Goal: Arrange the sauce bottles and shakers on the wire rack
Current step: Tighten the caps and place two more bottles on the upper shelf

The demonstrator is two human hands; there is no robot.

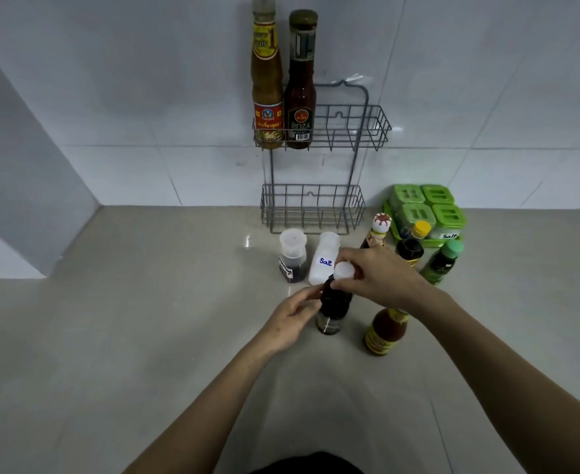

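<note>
A grey two-tier wire rack (377, 128) hangs on the tiled wall. Its upper basket holds a tall yellow-brown sauce bottle (267, 87) and a dark red ketchup bottle (300, 97) at the left; the lower basket (312, 208) holds nothing. On the counter, my right hand (380, 278) grips the white cap of a dark sauce bottle (333, 311), and my left hand (293, 319) touches its side. Behind it stand a white "Salt" shaker (323, 260) and a clear shaker with dark contents (292, 256).
To the right stand a red chili sauce bottle (386, 331), a patterned-cap bottle (377, 232), a yellow-capped dark bottle (411, 246) and a green-capped bottle (442, 263). A green set of spice boxes (425, 208) sits against the wall. The grey counter (127, 319) meets a wall corner at left.
</note>
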